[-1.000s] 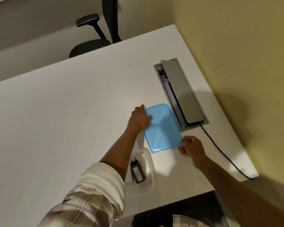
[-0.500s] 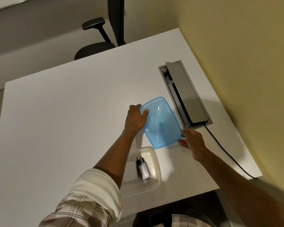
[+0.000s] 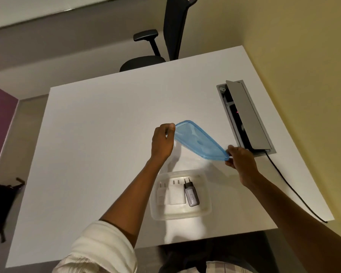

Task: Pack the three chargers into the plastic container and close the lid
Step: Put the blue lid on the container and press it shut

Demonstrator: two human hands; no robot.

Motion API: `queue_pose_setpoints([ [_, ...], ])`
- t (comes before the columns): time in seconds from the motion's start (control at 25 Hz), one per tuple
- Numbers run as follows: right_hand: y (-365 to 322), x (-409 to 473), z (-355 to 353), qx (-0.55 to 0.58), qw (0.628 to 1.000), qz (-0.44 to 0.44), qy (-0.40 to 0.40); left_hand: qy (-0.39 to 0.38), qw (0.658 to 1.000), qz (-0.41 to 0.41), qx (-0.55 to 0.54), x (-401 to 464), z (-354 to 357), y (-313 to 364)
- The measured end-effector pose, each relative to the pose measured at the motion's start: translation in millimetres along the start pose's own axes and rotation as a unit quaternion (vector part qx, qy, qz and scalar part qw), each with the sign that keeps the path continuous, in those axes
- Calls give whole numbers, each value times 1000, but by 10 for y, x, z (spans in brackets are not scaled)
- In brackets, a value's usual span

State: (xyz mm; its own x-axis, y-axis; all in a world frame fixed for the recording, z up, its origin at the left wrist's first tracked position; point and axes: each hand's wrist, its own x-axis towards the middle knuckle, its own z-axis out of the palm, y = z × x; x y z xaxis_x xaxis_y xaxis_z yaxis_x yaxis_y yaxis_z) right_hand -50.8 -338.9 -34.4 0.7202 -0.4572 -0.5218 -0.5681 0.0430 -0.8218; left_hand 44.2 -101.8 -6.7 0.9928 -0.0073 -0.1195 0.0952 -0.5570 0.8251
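Your lid (image 3: 198,139) is off the surface (image 3: 98,134) now; a second ago it lay flat there, and half a second ago it had only begun to tip. It hangs tilted in the air above the surface, one corner high at 10 o'clock and the opposite corner low at 4 o'clock. Your left hand (image 3: 161,141) pinches the high corner, fingers closed on the rim. Your right hand (image 3: 239,156) grips the low corner, fingers closed on the lid's edge.

The container (image 3: 180,195) sits open toward 6 o'clock from the lid, well below it in the view, resting on the surface. More of it shows than before, when your left forearm covered part of it. Three chargers lie inside, side by side: two white chargers (image 3: 170,194) and a dark charger (image 3: 191,195) at their 3 o'clock side, all with prongs pointing to 12 o'clock.

The surface is white and plain. At 2 o'clock a grey cable box (image 3: 248,119) is set into it, flap raised, with a small red light inside. A black cable (image 3: 295,191) runs from it toward 5 o'clock and over the edge. A black chair (image 3: 156,48) stands beyond the far edge at 12 o'clock. A yellow wall (image 3: 303,56) fills the 3 o'clock side, and a dark bag (image 3: 0,205) lies on the floor at 9 o'clock.
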Motion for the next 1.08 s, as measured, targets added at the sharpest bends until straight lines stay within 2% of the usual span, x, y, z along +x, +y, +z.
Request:
queue_pose_setpoints([
  [0.16, -2, -244, 92, -79, 995, -58, -1, 1, 989, -71, -126, -301, -255, -91],
  [0.28, 53, -464, 152, -124, 989, -77, -3, 14, 974, -96, -204, -546, -400, -211],
  [0.6, 518, -1102, 322, -243, 965, -97, -10, -11, 964, -94, -249, -1295, -486, -646],
  [0.8, 765, -1409, 391, -248, 963, -106, -13, -57, 985, -82, -141, -1658, -503, -841],
  [1.08, 860, -1527, 514, -273, 953, -131, -21, -26, 997, -64, -38, -1933, -330, -1009],
])
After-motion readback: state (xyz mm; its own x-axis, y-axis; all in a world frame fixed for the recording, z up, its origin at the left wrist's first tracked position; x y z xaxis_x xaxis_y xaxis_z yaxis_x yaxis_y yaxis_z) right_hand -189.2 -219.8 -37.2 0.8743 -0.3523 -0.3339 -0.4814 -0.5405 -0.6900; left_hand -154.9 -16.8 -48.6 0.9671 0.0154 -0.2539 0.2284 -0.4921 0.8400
